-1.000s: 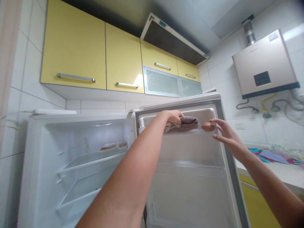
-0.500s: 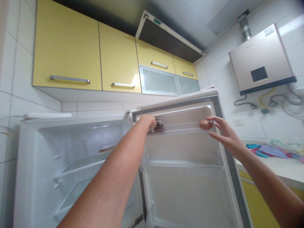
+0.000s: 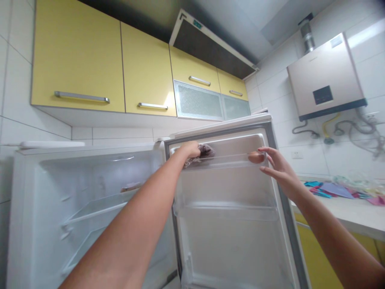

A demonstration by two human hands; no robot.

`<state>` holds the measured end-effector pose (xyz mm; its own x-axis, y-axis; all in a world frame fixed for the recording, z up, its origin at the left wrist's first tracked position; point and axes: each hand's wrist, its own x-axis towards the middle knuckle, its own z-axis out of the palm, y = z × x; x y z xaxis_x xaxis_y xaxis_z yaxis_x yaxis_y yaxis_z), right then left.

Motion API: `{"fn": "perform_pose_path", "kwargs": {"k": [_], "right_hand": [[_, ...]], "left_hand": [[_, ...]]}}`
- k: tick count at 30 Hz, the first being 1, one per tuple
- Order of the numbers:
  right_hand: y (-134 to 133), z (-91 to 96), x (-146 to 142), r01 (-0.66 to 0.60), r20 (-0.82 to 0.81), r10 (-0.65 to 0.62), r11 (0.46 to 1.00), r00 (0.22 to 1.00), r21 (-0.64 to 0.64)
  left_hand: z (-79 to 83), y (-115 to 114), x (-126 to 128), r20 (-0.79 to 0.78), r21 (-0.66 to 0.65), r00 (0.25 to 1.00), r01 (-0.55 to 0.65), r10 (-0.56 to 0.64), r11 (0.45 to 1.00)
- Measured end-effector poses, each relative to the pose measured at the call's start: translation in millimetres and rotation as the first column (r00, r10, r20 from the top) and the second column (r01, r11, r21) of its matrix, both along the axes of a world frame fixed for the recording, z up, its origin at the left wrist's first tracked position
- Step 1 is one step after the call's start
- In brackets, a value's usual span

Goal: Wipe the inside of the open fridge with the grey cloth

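A dark grey-brown cloth (image 3: 206,150) is in the closed fingers of my left hand (image 3: 191,149). My left hand presses it into the left part of the clear top shelf (image 3: 228,161) of the open fridge door (image 3: 225,249). At the right end of that shelf lies a brown egg (image 3: 256,157). My right hand (image 3: 278,162) is beside the egg, fingers and thumb apart, with the fingertips above and the thumb below the shelf's right end. Whether its fingertips touch the egg or shelf, I cannot tell.
To the left stands the open fridge body with glass shelves (image 3: 96,204) and a small item (image 3: 131,187) on the upper one. Yellow cabinets (image 3: 78,56) hang above. On the right, colourful cloths (image 3: 333,189) lie on a counter (image 3: 339,210) below a water heater (image 3: 326,76).
My left hand has moved the cloth slightly to the right along the top door shelf. My right hand and the egg keep their places, while the whole view shifts a little left.
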<state>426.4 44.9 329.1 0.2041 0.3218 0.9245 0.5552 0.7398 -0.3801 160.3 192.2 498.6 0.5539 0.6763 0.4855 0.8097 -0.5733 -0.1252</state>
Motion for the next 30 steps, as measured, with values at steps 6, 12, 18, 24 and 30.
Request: {"fn": "perform_pose_path", "kwargs": {"k": [6, 12, 18, 24, 30], "right_hand": [[-2, -1.1, -6, 0.042, 0.033, -0.043, 0.999, 0.999, 0.03], [0, -2.7, -4, 0.041, 0.047, -0.042, 0.999, 0.998, 0.022], [-7, 1.2, -14, 0.144, 0.105, -0.151, 0.987, 0.983, 0.071], [-15, 7.4, -29, 0.356, 0.176, -0.378, 0.923, 0.909, 0.143], [-12, 7.4, -37, 0.441, 0.162, -0.466, 0.882, 0.87, 0.167]], "left_hand": [[-0.8, -44, 65, -0.024, -0.031, 0.964, 0.264, -0.265, 0.964], [-3.7, -66, 114, 0.019, -0.094, 0.872, 0.488, -0.489, 0.868], [-1.3, -68, 124, -0.005, -0.185, 0.842, 0.529, -0.539, 0.828], [0.2, -73, 121, -0.063, -0.219, 0.858, 0.486, -0.509, 0.846], [-0.3, -62, 102, -0.061, -0.218, 0.908, 0.393, -0.415, 0.893]]}}
